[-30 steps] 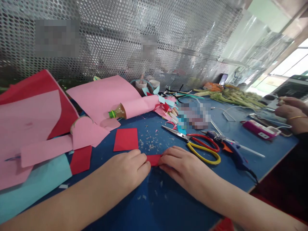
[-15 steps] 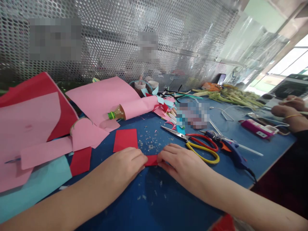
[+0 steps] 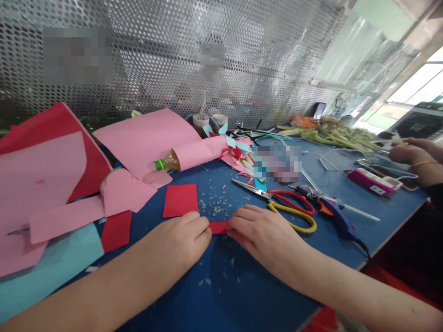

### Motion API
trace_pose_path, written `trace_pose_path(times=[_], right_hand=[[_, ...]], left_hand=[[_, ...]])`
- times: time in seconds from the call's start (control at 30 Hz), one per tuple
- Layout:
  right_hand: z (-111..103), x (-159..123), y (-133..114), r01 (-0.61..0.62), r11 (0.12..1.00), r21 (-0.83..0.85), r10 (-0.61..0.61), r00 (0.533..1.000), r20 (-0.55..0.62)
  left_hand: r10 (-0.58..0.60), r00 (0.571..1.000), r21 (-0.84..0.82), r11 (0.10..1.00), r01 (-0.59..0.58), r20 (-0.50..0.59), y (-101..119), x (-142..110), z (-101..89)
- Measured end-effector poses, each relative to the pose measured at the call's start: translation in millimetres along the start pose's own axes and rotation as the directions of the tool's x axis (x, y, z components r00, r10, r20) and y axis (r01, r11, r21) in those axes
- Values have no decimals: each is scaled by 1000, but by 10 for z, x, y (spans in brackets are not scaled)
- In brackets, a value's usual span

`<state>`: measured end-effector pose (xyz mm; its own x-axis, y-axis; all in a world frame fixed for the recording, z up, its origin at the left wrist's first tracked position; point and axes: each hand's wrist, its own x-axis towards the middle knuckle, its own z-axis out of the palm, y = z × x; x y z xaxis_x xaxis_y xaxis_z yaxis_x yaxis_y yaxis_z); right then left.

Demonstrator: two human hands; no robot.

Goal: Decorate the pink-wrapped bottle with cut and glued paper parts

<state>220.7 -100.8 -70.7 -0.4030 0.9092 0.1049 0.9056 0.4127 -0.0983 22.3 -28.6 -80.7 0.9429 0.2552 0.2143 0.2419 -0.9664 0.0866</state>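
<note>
A narrow strip of red paper, seemingly folded or rolled, lies low over the blue table between my hands. My left hand pinches its left end, with the fingertips partly hidden. At the other end, my right hand is closed on the paper too. Just beyond my left hand is a flat red paper rectangle. Scissors with one red and one yellow handle lie beyond my right hand, blades pointing left. A blue glue gun rests to their right.
Pink paper sheets and light blue paper cover the left side. A cut bottle neck with a green cap lies by a pink roll. Paper scraps, a purple box and a co-worker's hand are farther right.
The red strip between my hands looks slightly narrower and has turned a little. Both hands keep their hold with small finger movements. The co-worker's hand at right has shifted slightly.
</note>
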Motion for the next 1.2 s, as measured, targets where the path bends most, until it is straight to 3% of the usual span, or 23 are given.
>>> trace_pose_path(times=[0.2, 0.5, 0.6, 0.73, 0.87, 1.07, 1.2], right_hand=[[-34, -18, -1, -19, 995, 95, 19, 1000, 0], [-5, 10, 17, -16, 1000, 16, 15, 1000, 24], [13, 4, 17, -44, 999, -25, 44, 999, 5], [-22, -7, 46, -60, 992, 111, 60, 998, -2], [-19, -8, 92, -22, 970, 242, 36, 998, -52], [29, 1, 95, -26, 960, 278, 49, 996, -76], [14, 20, 69, -51, 965, 256, 65, 997, -48]], left_hand=[[-118, 993, -140, 983, 116, -4, -22, 39, -33], [-36, 996, 48, 998, 32, 82, 19, 28, -91], [-21, 996, 40, 999, 17, 85, -5, 33, -77], [-45, 999, -54, 997, 47, 26, -34, 41, -46], [-38, 999, -25, 999, 38, 8, -20, 12, -26], [-17, 1000, 58, 998, 18, -15, 9, -35, 2], [-30, 999, 0, 1000, 30, 23, -21, 6, -40]])
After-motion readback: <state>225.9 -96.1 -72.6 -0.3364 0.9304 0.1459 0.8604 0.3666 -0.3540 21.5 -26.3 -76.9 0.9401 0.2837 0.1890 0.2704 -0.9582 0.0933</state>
